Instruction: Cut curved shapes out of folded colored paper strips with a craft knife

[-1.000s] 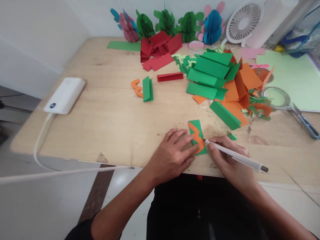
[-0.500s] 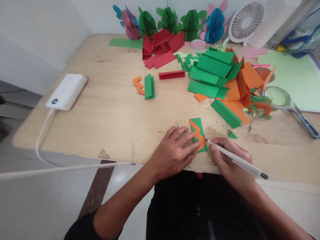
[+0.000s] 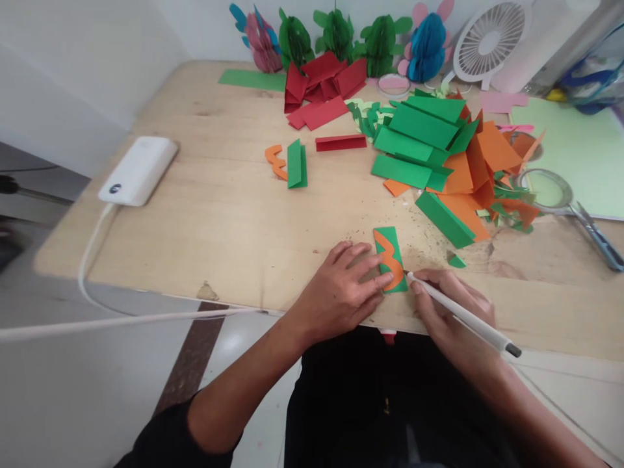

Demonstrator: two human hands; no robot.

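My left hand (image 3: 347, 289) lies flat near the table's front edge, fingers spread. Its fingertips press an orange wavy-edged paper cutout (image 3: 390, 261) onto a small green paper strip (image 3: 391, 234). In my right hand (image 3: 451, 305) is a white pen (image 3: 470, 319) with a dark end, gripped between thumb and fingers. The pen's tip is at the right edge of the cutout, over the green strip. Farther back on the table are a folded green paper (image 3: 296, 164) and a second orange cutout (image 3: 275, 162), side by side.
Folded green papers (image 3: 422, 127) and orange papers (image 3: 497, 146) are heaped at right, with scraps around them. Red papers (image 3: 324, 78), honeycomb paper figures (image 3: 337, 36) and a fan (image 3: 489, 44) stand behind. A tape roll (image 3: 568, 193) and a cutter (image 3: 599, 239) lie right; a power bank (image 3: 139, 172) left.
The whole view has shifted slightly, so the table's contents appear a little farther right. Both hands keep about the same pose, with the pen still at the cutout's right edge.
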